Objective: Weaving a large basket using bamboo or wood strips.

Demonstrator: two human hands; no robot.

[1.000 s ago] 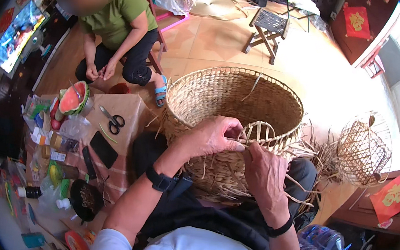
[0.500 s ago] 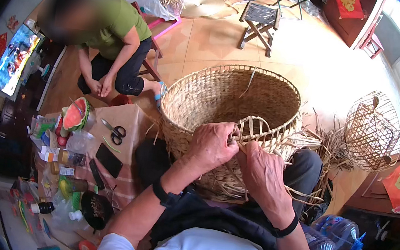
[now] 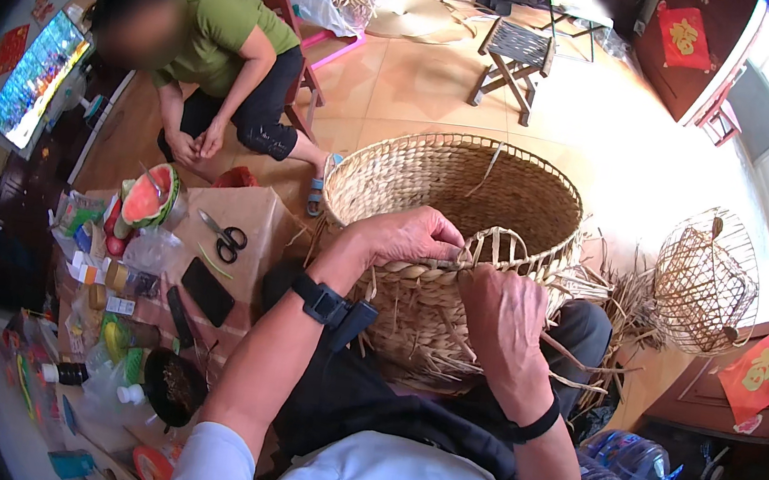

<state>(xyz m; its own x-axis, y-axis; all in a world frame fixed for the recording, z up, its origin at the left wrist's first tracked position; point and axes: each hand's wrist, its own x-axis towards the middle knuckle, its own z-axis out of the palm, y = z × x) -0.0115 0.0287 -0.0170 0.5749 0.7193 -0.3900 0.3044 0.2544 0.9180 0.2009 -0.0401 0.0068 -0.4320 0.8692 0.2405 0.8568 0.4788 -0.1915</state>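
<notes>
A large round basket [image 3: 457,158] of woven straw stands between my knees, its opening facing up and away from me. My left hand [image 3: 409,233] reaches over the near rim, fingers inside and closed on the basket rim. Close beside it on the right, my right hand [image 3: 507,315] is closed in a pinch on a straw strand at the outer side of the rim; most of the strand is hidden by the fingers. Just behind the right hand, a small loop of bare strips [image 3: 504,240] arches above the rim. Loose straw ends stick out from the basket's right side.
At left, a cloth-covered table [image 3: 266,226] holds scissors [image 3: 229,242], a dark phone [image 3: 208,291], cut watermelon [image 3: 150,197] and bottles. Another person [image 3: 224,57] sits beyond it. To the right are loose straw [image 3: 631,304], an open-weave basket [image 3: 705,284] and plastic jugs [image 3: 631,462].
My left hand has shifted left along the rim, away from the right hand. The right hand has turned into a tighter fist and moved slightly right. The view has tilted a little.
</notes>
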